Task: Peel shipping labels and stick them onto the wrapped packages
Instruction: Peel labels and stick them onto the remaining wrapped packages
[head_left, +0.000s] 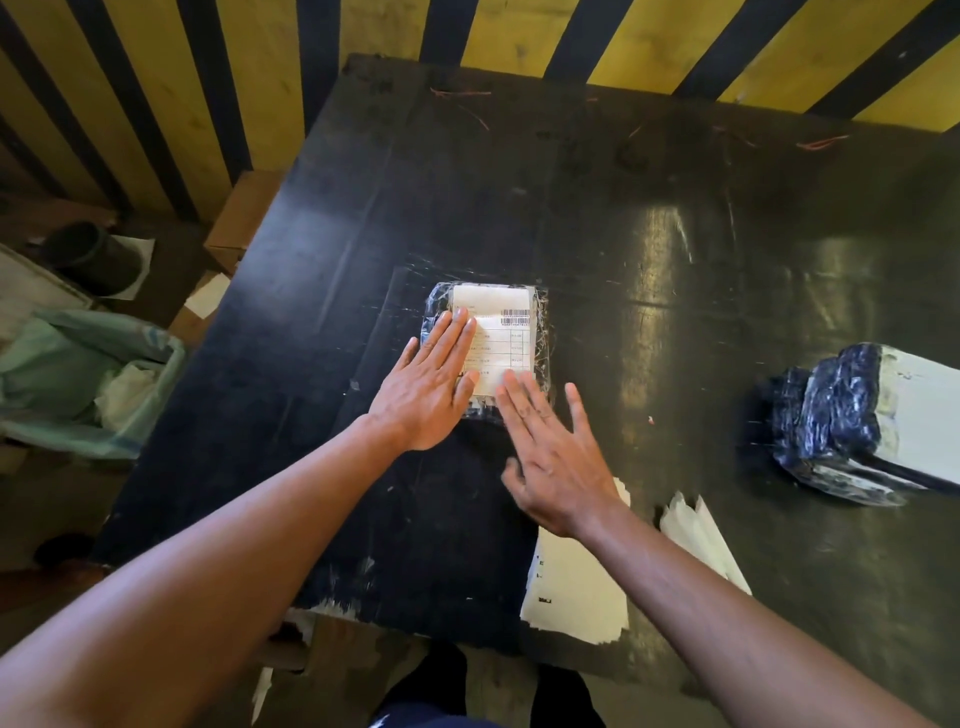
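A small wrapped package lies flat at the centre of the frame on the dark tabletop, with a white shipping label stuck across its top, barcode toward the upper right corner. The left hand lies flat on the label's left side, fingers straight and together, pressing down with no grip on anything. The right hand is spread open, fingers splayed, its fingertips touching the label's lower right corner while the palm hovers over the tabletop below the package. Beneath the right wrist, toward the lower middle of the frame, sits a stack of white label sheets, with more loose white sheets just to its right. At the right edge, well apart from the hands, a bulkier dark-wrapped package rests with a pale face showing. In the left of the frame, beside the tabletop, stands a green-lined bin holding crumpled paper.
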